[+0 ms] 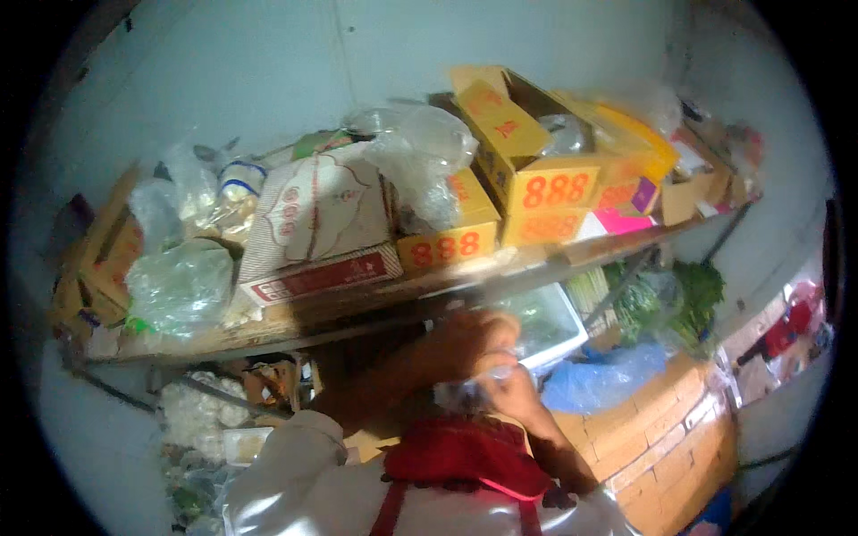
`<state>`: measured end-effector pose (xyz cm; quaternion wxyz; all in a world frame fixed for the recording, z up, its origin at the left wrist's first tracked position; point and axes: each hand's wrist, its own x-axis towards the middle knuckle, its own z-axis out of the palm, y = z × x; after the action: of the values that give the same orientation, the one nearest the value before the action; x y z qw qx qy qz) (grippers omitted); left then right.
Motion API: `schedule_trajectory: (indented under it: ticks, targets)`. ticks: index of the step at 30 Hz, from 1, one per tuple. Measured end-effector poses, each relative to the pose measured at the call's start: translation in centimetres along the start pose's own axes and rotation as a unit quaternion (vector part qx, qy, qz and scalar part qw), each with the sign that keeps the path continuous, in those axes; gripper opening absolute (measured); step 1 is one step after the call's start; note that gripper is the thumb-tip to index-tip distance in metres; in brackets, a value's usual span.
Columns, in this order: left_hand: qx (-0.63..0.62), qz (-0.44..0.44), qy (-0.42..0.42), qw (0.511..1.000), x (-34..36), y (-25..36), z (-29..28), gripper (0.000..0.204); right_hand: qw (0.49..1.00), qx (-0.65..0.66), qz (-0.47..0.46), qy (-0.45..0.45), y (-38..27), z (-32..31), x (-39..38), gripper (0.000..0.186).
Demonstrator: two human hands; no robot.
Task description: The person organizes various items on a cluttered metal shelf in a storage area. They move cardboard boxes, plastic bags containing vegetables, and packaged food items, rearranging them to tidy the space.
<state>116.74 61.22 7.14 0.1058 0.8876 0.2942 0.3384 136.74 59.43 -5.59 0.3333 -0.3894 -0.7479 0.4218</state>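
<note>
Close together in front of my chest, my left hand (474,339) and my right hand (517,393) are blurred, with fingers curled inward. Both seem closed on a crumpled clear plastic bag (460,396), which hangs below and between them. What the bag contains, if anything, cannot be made out. Just beyond my hands, under the shelf edge, is a white-rimmed tray (572,332) with something pale green under a clear cover.
A wooden shelf (340,323) runs above my hands, loaded with yellow cartons (554,192), a striped white box (313,201) and clear bags (183,281). Below right lie leafy greens (693,295), blue plastic (608,375) and stacked brown boxes (643,447).
</note>
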Motion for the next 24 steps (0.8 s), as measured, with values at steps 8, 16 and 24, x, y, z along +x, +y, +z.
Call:
schedule_trajectory:
  ticks: [8, 16, 24]
  targets:
    - [0.359, -0.096, 0.224, 0.901, 10.7, -6.9, -15.5, 0.059, 0.954, 0.220, 0.077, 0.186, 7.4, -4.0, -5.6, 0.024]
    - [0.369, -0.318, 0.144, 0.861, 12.2, -20.9, -19.9, 0.033, 0.917, 0.232, 0.176, 0.274, 12.0, -4.2, -9.2, 0.035]
    - [-0.305, -0.215, 0.443, 0.815, 14.3, -13.7, -25.8, 0.023, 0.867, 0.327, 0.173, 0.334, 12.6, -6.7, -11.5, 0.037]
